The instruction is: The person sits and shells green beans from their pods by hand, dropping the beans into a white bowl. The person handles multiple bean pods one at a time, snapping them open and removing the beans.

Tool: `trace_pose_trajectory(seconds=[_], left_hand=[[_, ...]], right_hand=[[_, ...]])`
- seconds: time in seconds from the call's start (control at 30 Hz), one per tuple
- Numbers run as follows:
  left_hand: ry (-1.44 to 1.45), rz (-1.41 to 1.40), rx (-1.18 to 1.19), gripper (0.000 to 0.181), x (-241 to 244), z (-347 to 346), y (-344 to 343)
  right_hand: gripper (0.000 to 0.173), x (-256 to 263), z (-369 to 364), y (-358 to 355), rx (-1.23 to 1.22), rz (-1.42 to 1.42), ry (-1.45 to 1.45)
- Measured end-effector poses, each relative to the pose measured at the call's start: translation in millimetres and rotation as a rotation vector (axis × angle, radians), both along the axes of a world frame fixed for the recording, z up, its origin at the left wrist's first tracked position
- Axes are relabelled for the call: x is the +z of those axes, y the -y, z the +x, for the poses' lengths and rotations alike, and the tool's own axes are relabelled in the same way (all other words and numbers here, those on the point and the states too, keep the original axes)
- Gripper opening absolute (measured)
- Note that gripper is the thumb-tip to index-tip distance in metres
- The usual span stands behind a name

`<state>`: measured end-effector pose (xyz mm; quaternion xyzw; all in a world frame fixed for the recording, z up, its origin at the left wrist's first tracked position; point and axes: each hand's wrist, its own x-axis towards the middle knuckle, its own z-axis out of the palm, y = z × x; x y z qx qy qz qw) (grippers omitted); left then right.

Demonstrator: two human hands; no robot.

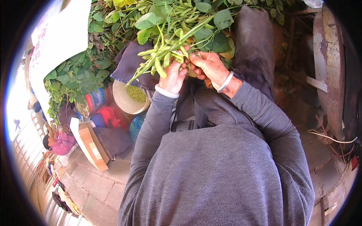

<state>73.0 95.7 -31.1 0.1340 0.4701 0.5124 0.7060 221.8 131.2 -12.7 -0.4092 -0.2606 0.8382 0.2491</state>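
A soybean stalk [181, 41] with green pods [159, 67] and leaves lies across my left hand [173, 76], whose fingers are closed around it. Close beside it, my right hand [210, 67] has its thumb and fingers pinched together at the pods. Whether something small sits between those fingertips is too hidden to tell. Both wrists carry pale bands. Below and left of the hands, a white bucket [117, 94] holds shelled green beans [137, 93]. Dark cloth [135, 62] over my left leg hangs partly above its rim.
Heaped soybean plants [113, 31] spread beyond my knees. A cardboard box [92, 147], a red plastic bag [113, 115] and dark fabric [116, 141] lie at the left on stone paving [90, 185]. Farther left is a person in pink [62, 144]. A rusty metal frame [333, 73] stands at the right.
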Motion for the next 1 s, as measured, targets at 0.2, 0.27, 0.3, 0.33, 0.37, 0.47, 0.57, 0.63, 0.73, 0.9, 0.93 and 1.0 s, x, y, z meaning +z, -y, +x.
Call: trace_pose_trajectory(seconds=[0.2, 0.27, 0.3, 0.33, 0.37, 0.47, 0.57, 0.63, 0.73, 0.9, 0.93, 1.0], left_hand=[[-0.028, -0.037, 0.187, 0.021, 5, 11, -7], [-0.106, -0.032, 0.219, 0.021, 9, 16, -9], [-0.149, -0.032, 0.239, 0.022, 10, 18, -8], [-0.146, -0.035, 0.277, 0.023, 9, 19, -8], [-0.169, -0.034, 0.289, 0.023, 8, 20, -8], [-0.225, -0.047, 0.332, 0.024, 8, 26, -8], [-0.294, -0.035, 0.306, 0.021, 11, 29, -6], [-0.310, -0.060, 0.280, 0.019, 13, 30, -7], [-0.174, -0.080, 0.173, 0.017, 14, 18, -7], [0.030, -0.187, 0.074, 0.020, 17, 1, -8], [0.004, -0.217, 0.137, 0.019, 22, 5, -9], [0.170, -0.168, 0.103, 0.019, 16, -6, -8]], right_hand=[[0.022, -11, -2, 1, -0.034, 0.652, 0.439], [0.020, -16, -1, 4, -0.150, 1.025, 0.540], [0.019, -16, -1, 6, -0.206, 1.210, 0.582], [0.019, -11, 2, 7, -0.172, 1.197, 0.566], [0.019, -8, 2, 9, -0.151, 1.147, 0.550], [0.021, -4, 5, 10, -0.079, 1.010, 0.522], [0.023, -4, 8, 6, 0.010, 0.864, 0.471], [0.024, -10, 7, 1, 0.056, 0.719, 0.405], [0.021, 4, 12, -5, 0.095, 0.309, 0.210], [0.020, 2, 13, -10, 0.139, 0.217, 0.187], [0.019, 3, 12, -10, 0.153, 0.271, 0.182], [0.020, 5, 11, -8, 0.179, 0.378, 0.172]])
